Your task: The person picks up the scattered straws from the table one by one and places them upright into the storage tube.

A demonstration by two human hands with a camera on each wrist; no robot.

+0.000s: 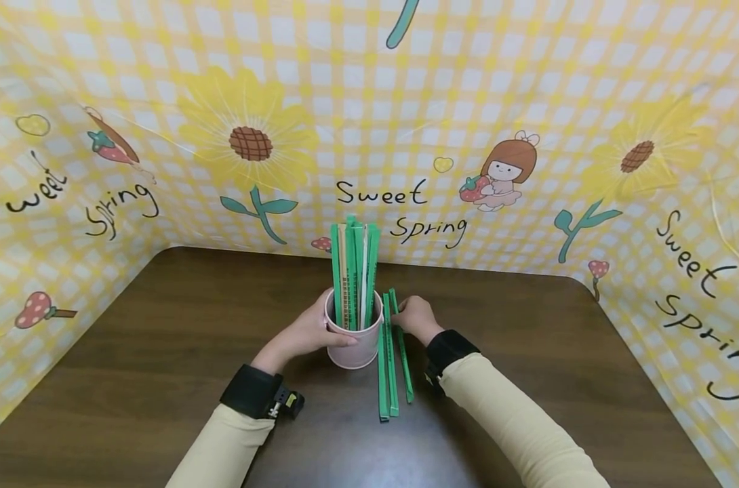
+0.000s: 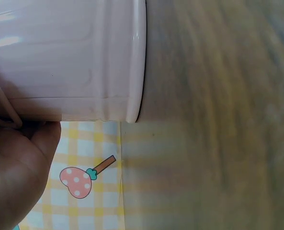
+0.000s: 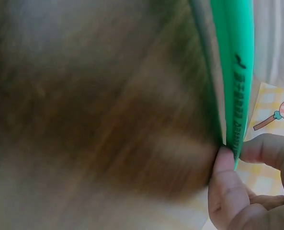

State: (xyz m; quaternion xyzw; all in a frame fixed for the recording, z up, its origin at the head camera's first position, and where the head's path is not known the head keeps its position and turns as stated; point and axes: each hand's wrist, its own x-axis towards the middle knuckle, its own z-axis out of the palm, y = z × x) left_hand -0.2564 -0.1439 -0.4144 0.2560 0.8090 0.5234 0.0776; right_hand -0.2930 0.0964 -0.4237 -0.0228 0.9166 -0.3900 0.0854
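In the head view, a small pale pink bucket [image 1: 354, 352] stands upright on the table. My left hand [image 1: 305, 332] grips it from the left, thumb across the front near the rim. Several wrapped chopsticks [image 1: 352, 271] rise out of it, mostly in green printed sleeves, with a beige and a white one among them. To the bucket's right, two green packets [image 1: 388, 373] lie side by side on the table. My right hand [image 1: 417, 317] pinches another green chopstick packet [image 3: 236, 62] near its far end, between thumb and fingertips; its near end points toward me.
The dark brown wooden table [image 1: 131, 393] is bounded at the back and both sides by a yellow checked cloth [image 1: 369, 122] with printed flowers and lettering. In the left wrist view, a thin handle [image 2: 5, 103] curves against the bucket's side.
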